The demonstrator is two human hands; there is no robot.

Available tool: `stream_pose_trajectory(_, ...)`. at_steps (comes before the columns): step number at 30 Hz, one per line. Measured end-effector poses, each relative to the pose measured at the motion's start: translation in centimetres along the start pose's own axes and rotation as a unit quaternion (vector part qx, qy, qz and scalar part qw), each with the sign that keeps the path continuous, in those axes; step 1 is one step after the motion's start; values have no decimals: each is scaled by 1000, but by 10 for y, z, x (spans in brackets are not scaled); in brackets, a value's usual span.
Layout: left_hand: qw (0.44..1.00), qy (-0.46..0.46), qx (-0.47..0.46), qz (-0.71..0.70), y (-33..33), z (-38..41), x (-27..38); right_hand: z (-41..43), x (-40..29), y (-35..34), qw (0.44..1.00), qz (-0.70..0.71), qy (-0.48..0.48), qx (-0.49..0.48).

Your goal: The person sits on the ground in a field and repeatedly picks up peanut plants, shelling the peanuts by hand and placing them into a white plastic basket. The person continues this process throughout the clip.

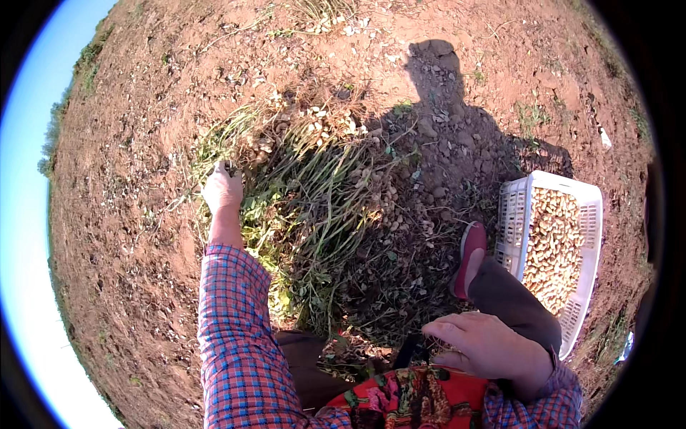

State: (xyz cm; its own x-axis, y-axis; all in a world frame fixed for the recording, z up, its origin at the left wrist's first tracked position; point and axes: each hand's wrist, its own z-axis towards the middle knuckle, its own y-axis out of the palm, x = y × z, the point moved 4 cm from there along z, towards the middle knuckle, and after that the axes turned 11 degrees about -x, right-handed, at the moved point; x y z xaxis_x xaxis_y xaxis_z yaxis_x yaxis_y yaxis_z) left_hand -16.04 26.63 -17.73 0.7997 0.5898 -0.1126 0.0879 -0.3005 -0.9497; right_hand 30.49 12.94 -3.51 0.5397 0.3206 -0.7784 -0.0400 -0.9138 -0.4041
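My left hand reaches out to the left edge of a heap of pulled peanut plants, its fingers curled at the stems and leaves; whether they are closed on a stem is hidden. Clusters of peanut pods hang on the roots at the heap's far side. Close to my body, my right hand is held over my lap, above a red patterned cloth. Its fingers are slightly bent, and what lies under the palm is hidden. On the right, a white plastic basket holds many loose peanuts.
My foot in a red shoe rests between the heap and the basket. More peanut plants lie farther ahead on the reddish soil. My shadow falls beyond the heap. A small white scrap lies at the far right.
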Motion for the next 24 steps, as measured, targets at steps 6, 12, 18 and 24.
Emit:
stream_pose_trajectory(6, 941, 162, -45, -292, -98, -94, -37, -9, -19, 19, 1000, -28, -3, 3)
stream_pose_trajectory(12, 695, 232, -235, -639, -120, -288, 46, 27, -17, 31, 962, 70, -111, 241)
stream_pose_trajectory(18, 613, 232, -272, -705, -117, -361, 84, 39, -27, 38, 843, 462, -245, 127)
stream_pose_trajectory(24, 821, 238, -223, -468, -81, -305, 93, 62, -5, 52, 758, 611, -152, 170)
